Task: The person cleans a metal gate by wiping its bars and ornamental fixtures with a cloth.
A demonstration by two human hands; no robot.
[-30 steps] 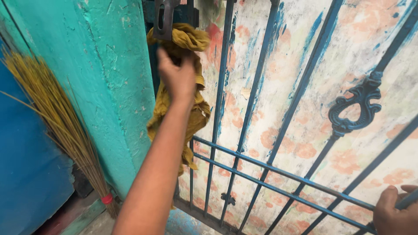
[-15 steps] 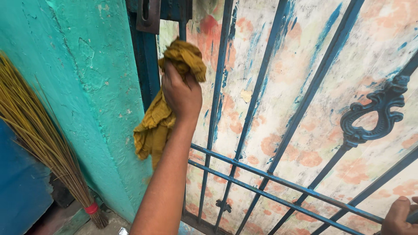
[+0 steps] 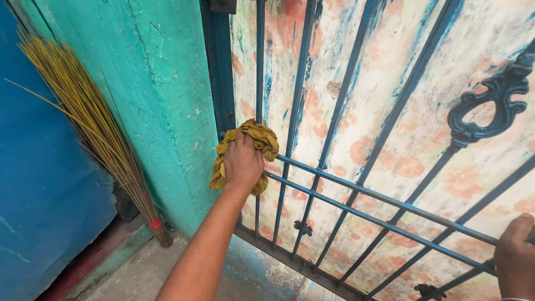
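Note:
My left hand (image 3: 243, 163) grips a crumpled mustard-yellow cloth (image 3: 256, 137) and presses it against the blue metal gate (image 3: 356, 184), where a vertical bar meets the upper horizontal rail near the gate's left edge. My right hand (image 3: 515, 257) holds a gate bar at the lower right, partly cut off by the frame edge. The gate has thin blue bars, an ornate cast scroll (image 3: 490, 103) at the upper right, and a worn white sheet with faded orange blotches behind the bars.
A rough turquoise wall pillar (image 3: 161, 100) stands left of the gate. A straw broom (image 3: 97, 128) with a red band leans against a blue surface (image 3: 39, 195) at the far left. Bare concrete floor (image 3: 139, 273) lies below.
My left hand has slid the cloth down the gate's left side, from near the top latch to the horizontal rails. The cloth is now bunched up under the hand. My right hand stayed on its bar.

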